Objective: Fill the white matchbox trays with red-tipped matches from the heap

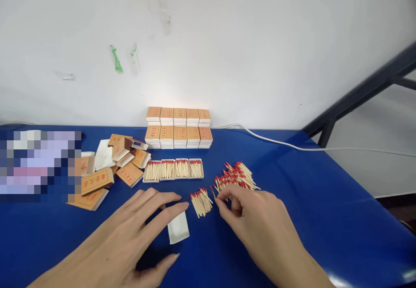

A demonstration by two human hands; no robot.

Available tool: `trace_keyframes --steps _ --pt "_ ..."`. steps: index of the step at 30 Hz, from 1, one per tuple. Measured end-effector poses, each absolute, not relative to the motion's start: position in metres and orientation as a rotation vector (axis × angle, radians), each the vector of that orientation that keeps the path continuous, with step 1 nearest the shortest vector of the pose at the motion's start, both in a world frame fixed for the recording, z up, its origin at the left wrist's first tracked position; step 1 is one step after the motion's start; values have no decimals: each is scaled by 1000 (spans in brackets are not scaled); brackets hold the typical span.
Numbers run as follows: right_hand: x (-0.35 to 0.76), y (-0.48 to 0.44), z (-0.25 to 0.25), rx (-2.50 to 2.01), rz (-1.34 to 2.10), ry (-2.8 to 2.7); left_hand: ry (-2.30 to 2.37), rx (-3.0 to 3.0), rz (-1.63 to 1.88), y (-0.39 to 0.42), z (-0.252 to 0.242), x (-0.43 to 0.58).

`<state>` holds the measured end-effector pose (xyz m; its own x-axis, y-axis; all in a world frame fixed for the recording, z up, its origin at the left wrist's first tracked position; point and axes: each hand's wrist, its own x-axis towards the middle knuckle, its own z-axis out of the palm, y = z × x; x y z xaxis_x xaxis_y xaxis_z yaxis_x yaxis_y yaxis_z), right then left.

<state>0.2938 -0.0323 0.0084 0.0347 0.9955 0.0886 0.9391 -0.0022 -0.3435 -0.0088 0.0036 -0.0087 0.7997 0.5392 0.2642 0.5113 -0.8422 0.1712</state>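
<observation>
My left hand point(139, 231) hovers with fingers spread over an empty white matchbox tray point(178, 229), its fingertips covering the tray's far end. Between thumb and forefinger, my right hand point(250, 214) pinches a match point(212, 191). To the left of that match lies a small bunch of red-tipped matches point(201, 202) on the blue table. Partly behind my right hand is a bigger heap of loose matches point(235, 175). Beyond the tray, a row of several filled matchbox trays point(175, 169) stands side by side, red heads pointing away.
Stacked orange matchboxes point(178, 134) stand in two rows near the white wall point(208, 50). Loose orange matchbox sleeves point(97, 182) are piled at left, beside a pixelated area. A white cable point(276, 140) crosses the blue table point(308, 197); a dark metal frame point(367, 91) rises at right.
</observation>
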Motion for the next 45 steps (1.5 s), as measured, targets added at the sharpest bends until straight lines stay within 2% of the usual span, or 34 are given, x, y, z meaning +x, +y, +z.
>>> trace_keyframes --steps 14,23,36,45 --pt "270 -34 15 -1763 636 -1811 848 2697 569 -2 -10 0" --pt "270 -31 16 -1835 645 -1810 900 2693 582 -4 -14 -3" --pt "275 -30 5 -1992 302 -1921 893 2736 560 -1 -11 -3" --pt "274 -31 4 -1960 383 -1932 890 2737 571 -2 -14 -4"
